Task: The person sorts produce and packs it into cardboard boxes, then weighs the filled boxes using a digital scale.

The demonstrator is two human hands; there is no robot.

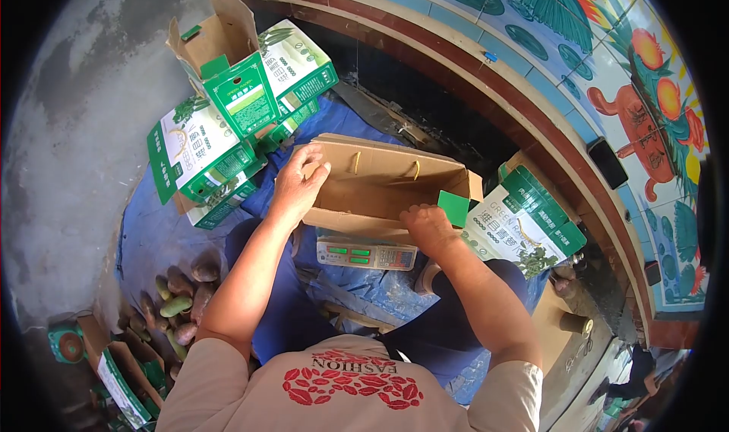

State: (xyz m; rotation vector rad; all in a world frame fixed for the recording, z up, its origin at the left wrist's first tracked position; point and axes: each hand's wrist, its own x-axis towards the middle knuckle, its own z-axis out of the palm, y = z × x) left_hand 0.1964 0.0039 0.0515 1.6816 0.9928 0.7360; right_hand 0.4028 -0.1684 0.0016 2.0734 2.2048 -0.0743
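An open cardboard box [345,218] with a bare brown inside stands on a digital scale [326,251], upright, straight ahead of me. Two yellow cord loops show on its far inner wall. My left hand [302,180] grips the box's left end, with the fingers bent over the edge and the thumb toward the inside. At the near wall, close to the right end, my right hand [430,225] closes over the rim; its fingertips are partly hidden. Beside that hand a green flap [454,208] folds inward. Green digits glow on the scale's display.
Several printed green-and-white boxes [205,147] are stacked at the far left, and another carton [524,223] lies at right. Green and purplish radishes [178,304] are piled at lower left on a blue tarp [144,238]. A phone [607,164] rests on the tiled wall's ledge.
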